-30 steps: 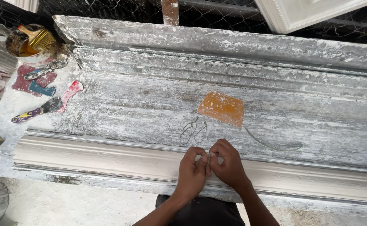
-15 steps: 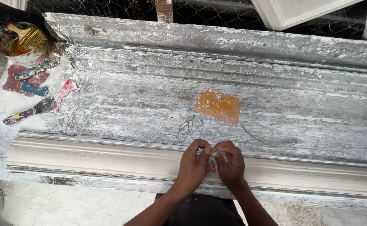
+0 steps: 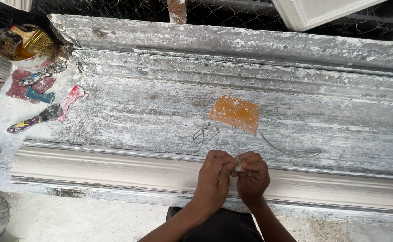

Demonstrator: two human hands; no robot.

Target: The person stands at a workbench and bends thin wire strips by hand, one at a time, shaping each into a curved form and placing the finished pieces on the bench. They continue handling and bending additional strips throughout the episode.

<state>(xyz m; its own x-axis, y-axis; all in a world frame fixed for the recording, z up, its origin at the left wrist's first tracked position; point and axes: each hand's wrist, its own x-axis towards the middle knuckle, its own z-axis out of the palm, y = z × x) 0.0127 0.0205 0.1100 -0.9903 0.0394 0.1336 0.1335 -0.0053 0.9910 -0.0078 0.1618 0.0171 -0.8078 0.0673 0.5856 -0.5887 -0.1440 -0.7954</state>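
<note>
My left hand [image 3: 214, 172] and my right hand [image 3: 252, 172] are pressed together over the pale moulded strip [image 3: 93, 166] at the near edge of the bench. Between the fingertips of both hands sits a small greyish piece [image 3: 238, 166], pinched from both sides; what it is cannot be made out. Just beyond my hands lies a thin bent wire loop [image 3: 203, 138]. An orange rectangular scraper [image 3: 234, 113] rests flat on the plaster-stained bench [image 3: 138, 103] behind the wire.
A curved wire piece [image 3: 286, 150] lies right of my hands. At the far left stand a paint-caked pot with a brush [image 3: 24, 45] and several stained small tools [image 3: 35, 116]. Wire mesh and a white moulded panel [image 3: 322, 11] run along the back.
My hands have stayed together at the same place on the moulded strip, with the fingers shifting slightly around the small piece. The view has drifted a little.
</note>
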